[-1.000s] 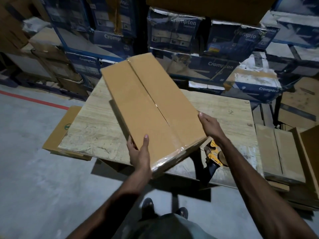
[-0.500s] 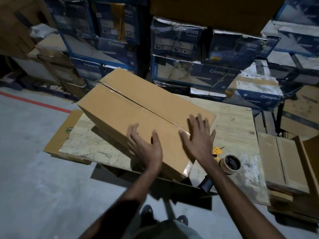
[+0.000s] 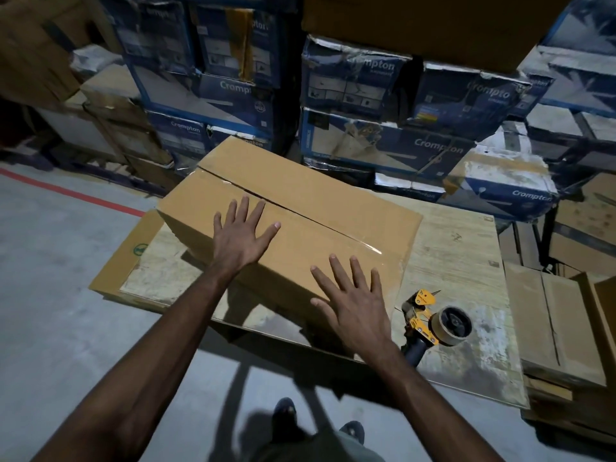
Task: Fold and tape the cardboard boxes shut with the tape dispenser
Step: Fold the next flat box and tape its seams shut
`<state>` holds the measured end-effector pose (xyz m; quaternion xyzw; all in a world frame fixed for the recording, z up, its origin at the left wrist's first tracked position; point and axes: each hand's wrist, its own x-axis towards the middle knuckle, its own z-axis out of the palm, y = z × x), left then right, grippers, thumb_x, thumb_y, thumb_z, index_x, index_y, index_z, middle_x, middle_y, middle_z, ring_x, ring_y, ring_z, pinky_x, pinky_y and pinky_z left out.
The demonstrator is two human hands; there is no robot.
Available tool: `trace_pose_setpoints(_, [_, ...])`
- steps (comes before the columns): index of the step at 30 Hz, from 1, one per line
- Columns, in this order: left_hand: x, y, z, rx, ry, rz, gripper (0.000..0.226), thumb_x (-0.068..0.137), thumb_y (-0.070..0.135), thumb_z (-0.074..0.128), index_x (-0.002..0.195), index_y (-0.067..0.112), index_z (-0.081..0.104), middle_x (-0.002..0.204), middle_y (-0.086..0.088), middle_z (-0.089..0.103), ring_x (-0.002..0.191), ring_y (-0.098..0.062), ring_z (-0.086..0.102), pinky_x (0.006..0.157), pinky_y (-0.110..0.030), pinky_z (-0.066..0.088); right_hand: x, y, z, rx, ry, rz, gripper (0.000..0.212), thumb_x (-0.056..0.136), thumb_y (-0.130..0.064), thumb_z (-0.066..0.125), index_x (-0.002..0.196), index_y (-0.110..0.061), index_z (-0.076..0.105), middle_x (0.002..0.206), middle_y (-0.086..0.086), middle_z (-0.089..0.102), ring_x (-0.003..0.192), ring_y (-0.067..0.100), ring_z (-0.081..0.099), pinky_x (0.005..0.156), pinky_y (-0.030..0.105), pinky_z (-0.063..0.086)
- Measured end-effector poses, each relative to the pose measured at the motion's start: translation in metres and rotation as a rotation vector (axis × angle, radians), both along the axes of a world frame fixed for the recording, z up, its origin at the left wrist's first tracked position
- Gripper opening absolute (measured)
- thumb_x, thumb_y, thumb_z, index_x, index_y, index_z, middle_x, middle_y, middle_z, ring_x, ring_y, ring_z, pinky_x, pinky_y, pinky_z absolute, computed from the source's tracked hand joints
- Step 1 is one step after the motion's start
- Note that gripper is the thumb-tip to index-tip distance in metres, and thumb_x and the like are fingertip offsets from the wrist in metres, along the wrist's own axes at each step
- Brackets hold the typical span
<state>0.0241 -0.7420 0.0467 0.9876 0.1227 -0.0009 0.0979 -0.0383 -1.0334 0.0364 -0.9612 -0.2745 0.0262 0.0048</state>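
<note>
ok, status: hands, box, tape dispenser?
Left hand flat on cardboard box top, right hand spread open at its near right corner. Clear tape shows along the seam. Tape dispenser lies on the table, untouched. Nothing in the way.

A worn, paint-smeared plywood tabletop (image 3: 450, 261) carries a closed cardboard box (image 3: 333, 201) (clear tape glints along its seam), set askew, and a yellow tape dispenser (image 3: 436, 321) just beside it, near the front edge.
</note>
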Motion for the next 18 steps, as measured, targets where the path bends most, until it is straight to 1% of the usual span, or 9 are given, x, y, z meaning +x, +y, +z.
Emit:
trace_pose_setpoints(3, [-0.01, -0.017, -0.001, -0.036, 0.021, 0.07, 0.086, 0.095, 0.083, 0.008, 0.166, 0.033, 0.007, 0.174, -0.006, -0.002, 0.16, -0.03, -0.004, 0.125, -0.062, -0.001, 0.031, -0.027, 0.001, -0.043, -0.003, 0.099, 0.066, 0.103, -0.072, 0.011, 0.162, -0.046, -0.001, 0.172, -0.001, 0.002, 0.157, 0.035, 0.005, 0.12, 0.068, 0.021])
trace_pose_setpoints(5, [-0.021, -0.033, -0.002, -0.055, 0.016, 0.099, 0.087, 0.096, 0.082, 0.009, 0.167, 0.029, 0.006, 0.174, -0.008, -0.003, 0.16, -0.033, -0.006, 0.124, -0.063, -0.003, 0.056, -0.047, 0.004, -0.07, -0.011, 0.186, 0.065, 0.103, -0.073, 0.01, 0.162, -0.047, -0.004, 0.173, -0.002, 0.001, 0.158, 0.033, 0.004, 0.122, 0.065, 0.019])
trace_pose_setpoints(7, [-0.034, -0.052, -0.002, -0.068, 0.006, 0.113, 0.088, 0.097, 0.081, 0.011, 0.167, 0.027, 0.003, 0.173, -0.008, -0.006, 0.159, -0.034, -0.009, 0.122, -0.064, -0.006, 0.079, -0.065, 0.008, -0.103, -0.035, 0.266, 0.065, 0.104, -0.072, 0.011, 0.162, -0.047, -0.002, 0.173, -0.004, 0.004, 0.158, 0.031, 0.007, 0.123, 0.062, 0.017])
trace_pose_setpoints(10, [-0.051, -0.078, -0.002, -0.074, -0.002, 0.11, 0.09, 0.098, 0.08, 0.011, 0.166, 0.022, -0.002, 0.173, -0.006, -0.011, 0.159, -0.031, -0.011, 0.122, -0.063, -0.009, 0.106, -0.084, 0.01, -0.158, -0.054, 0.299, 0.063, 0.105, -0.069, 0.012, 0.162, -0.048, 0.0, 0.173, -0.006, 0.005, 0.158, 0.027, 0.011, 0.123, 0.063, 0.015])
trace_pose_setpoints(12, [-0.059, -0.094, -0.002, -0.079, -0.003, 0.072, 0.094, 0.097, 0.081, 0.01, 0.166, 0.019, -0.005, 0.172, -0.005, -0.014, 0.159, -0.029, -0.014, 0.124, -0.061, -0.009, 0.116, -0.092, 0.011, -0.146, -0.072, 0.224, 0.06, 0.105, -0.067, 0.011, 0.161, -0.05, -0.002, 0.172, -0.006, 0.006, 0.158, 0.028, 0.014, 0.123, 0.064, 0.012])
trace_pose_setpoints(14, [-0.062, -0.112, -0.003, -0.072, 0.025, 0.016, 0.099, 0.095, 0.084, 0.01, 0.164, 0.017, -0.011, 0.17, -0.007, -0.021, 0.157, -0.029, -0.02, 0.125, -0.059, -0.01, 0.123, -0.097, 0.01, -0.12, -0.097, 0.09, 0.057, 0.105, -0.064, 0.007, 0.16, -0.053, -0.005, 0.172, -0.006, 0.005, 0.158, 0.029, 0.013, 0.123, 0.065, 0.008])
trace_pose_setpoints(15, [-0.061, -0.121, -0.004, -0.057, 0.048, -0.014, 0.102, 0.094, 0.085, 0.012, 0.163, 0.015, -0.015, 0.169, -0.008, -0.025, 0.156, -0.03, -0.022, 0.125, -0.058, -0.011, 0.126, -0.097, 0.009, -0.106, -0.11, 0.012, 0.055, 0.106, -0.061, 0.009, 0.159, -0.054, -0.005, 0.172, -0.006, 0.005, 0.159, 0.029, 0.011, 0.123, 0.065, 0.006])
trace_pose_setpoints(16, [-0.058, -0.132, -0.004, -0.041, 0.072, -0.045, 0.105, 0.093, 0.086, 0.015, 0.162, 0.013, -0.018, 0.168, -0.01, -0.027, 0.155, -0.031, -0.024, 0.126, -0.057, -0.011, 0.129, -0.095, 0.007, -0.079, -0.113, -0.072, 0.055, 0.108, -0.056, 0.017, 0.159, -0.055, -0.003, 0.172, -0.005, 0.006, 0.159, 0.029, 0.01, 0.122, 0.064, 0.005])
trace_pose_setpoints(18, [-0.052, -0.155, -0.003, -0.024, 0.11, -0.106, 0.11, 0.093, 0.087, 0.019, 0.161, 0.009, -0.019, 0.166, -0.014, -0.029, 0.155, -0.032, -0.026, 0.126, -0.055, -0.012, 0.134, -0.086, 0.004, 0.039, -0.063, -0.244, 0.066, 0.107, -0.039, 0.042, 0.16, -0.053, 0.006, 0.173, -0.002, 0.01, 0.158, 0.032, 0.014, 0.121, 0.066, 0.01])
